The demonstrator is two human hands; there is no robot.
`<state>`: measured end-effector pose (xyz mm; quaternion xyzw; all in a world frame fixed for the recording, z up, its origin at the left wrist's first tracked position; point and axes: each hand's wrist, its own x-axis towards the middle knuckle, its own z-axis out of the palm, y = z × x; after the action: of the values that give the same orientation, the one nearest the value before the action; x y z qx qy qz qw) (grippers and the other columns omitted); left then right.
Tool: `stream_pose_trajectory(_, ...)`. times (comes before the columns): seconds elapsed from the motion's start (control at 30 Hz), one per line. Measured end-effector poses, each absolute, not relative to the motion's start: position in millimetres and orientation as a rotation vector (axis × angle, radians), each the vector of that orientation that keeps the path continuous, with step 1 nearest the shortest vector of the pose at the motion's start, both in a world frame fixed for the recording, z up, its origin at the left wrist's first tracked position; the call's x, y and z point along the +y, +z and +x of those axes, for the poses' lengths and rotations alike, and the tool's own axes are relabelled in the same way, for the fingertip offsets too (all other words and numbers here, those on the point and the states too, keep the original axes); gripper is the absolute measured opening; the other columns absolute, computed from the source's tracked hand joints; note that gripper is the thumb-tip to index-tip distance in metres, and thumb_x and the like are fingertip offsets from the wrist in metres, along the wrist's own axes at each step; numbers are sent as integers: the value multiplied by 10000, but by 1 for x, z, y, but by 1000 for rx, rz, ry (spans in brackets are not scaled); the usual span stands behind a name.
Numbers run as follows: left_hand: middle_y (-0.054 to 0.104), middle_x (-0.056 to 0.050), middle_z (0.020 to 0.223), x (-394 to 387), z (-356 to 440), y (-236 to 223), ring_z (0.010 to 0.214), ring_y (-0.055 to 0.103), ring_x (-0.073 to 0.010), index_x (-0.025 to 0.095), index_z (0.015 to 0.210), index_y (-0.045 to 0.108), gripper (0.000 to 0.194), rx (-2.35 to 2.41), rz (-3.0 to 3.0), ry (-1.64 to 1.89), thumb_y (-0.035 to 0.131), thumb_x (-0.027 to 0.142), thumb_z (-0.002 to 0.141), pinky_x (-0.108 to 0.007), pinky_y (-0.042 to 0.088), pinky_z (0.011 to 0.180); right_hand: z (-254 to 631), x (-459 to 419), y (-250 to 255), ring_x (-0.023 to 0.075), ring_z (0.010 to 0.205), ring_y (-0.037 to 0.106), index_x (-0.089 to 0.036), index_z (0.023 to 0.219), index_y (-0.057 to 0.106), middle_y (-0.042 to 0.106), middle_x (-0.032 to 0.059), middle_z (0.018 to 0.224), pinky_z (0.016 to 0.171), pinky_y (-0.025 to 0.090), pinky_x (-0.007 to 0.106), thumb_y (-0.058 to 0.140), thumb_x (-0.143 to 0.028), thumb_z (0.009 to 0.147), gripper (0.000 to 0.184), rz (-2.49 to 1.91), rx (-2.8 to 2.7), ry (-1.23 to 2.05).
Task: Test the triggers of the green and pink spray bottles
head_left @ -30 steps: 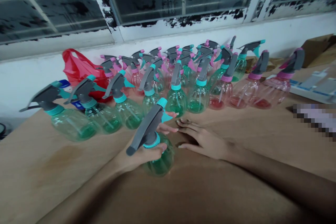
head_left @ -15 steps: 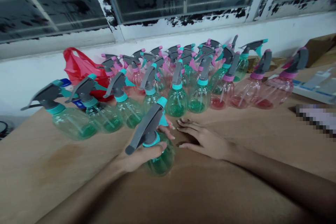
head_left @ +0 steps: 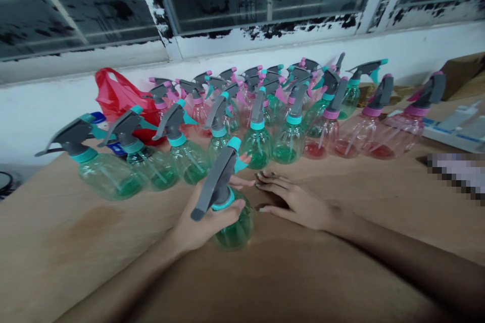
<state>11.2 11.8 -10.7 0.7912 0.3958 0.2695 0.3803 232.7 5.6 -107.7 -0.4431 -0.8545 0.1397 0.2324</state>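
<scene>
A green spray bottle (head_left: 235, 224) with a grey trigger head and turquoise collar stands on the table in front of me. My left hand (head_left: 199, 219) is around its neck, thumb on the near side, while its other fingers reach behind and are partly hidden. To the right, apart from the bottle, my right hand (head_left: 297, 202) rests on the table with fingers stretched out, holding nothing. Just beyond the hands stands a row of similar bottles, including a green spray bottle (head_left: 257, 146) and a pink spray bottle (head_left: 316, 141).
Several more pink and green bottles crowd behind the front row. A red plastic bag (head_left: 119, 96) sits at the back left. At the right are a blurred flat object (head_left: 460, 171), a white tray (head_left: 454, 136) and a cardboard box (head_left: 464, 73). A windowed wall (head_left: 212, 53) bounds the table's back.
My left hand and its bottle have shifted slightly right, and the bottle's head leans a little differently. The fingers behind it have spread somewhat. My right hand has stayed in place.
</scene>
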Motion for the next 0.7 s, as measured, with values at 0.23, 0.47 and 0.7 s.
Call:
stream_pose_trajectory(0.23,670,-70,1098,12,10,-12,1114,552,-253,234,1030,646,289,1003,2031,689,526,276,770,-431,368,999,234,7,-110,247,1331,324,-231,1337,433,441,79,1401,1074,324,474,466,-535,860,567,-1192,-2333,384)
stream_pose_trajectory(0.47,675,-70,1083,12,12,-10,1164,521,-259,228,1014,655,281,999,2036,696,542,271,761,-420,352,1017,233,6,-107,233,1338,310,-195,1335,441,441,88,1402,1093,302,435,450,-544,864,586,-1210,-2358,393)
stream_pose_trajectory(0.7,717,-42,990,11,11,-9,1164,534,-259,257,1034,642,291,980,2003,639,533,241,765,-437,370,1006,233,6,-107,237,1339,308,-205,1334,439,434,89,1406,1091,300,452,453,-552,858,589,-1197,-2340,399)
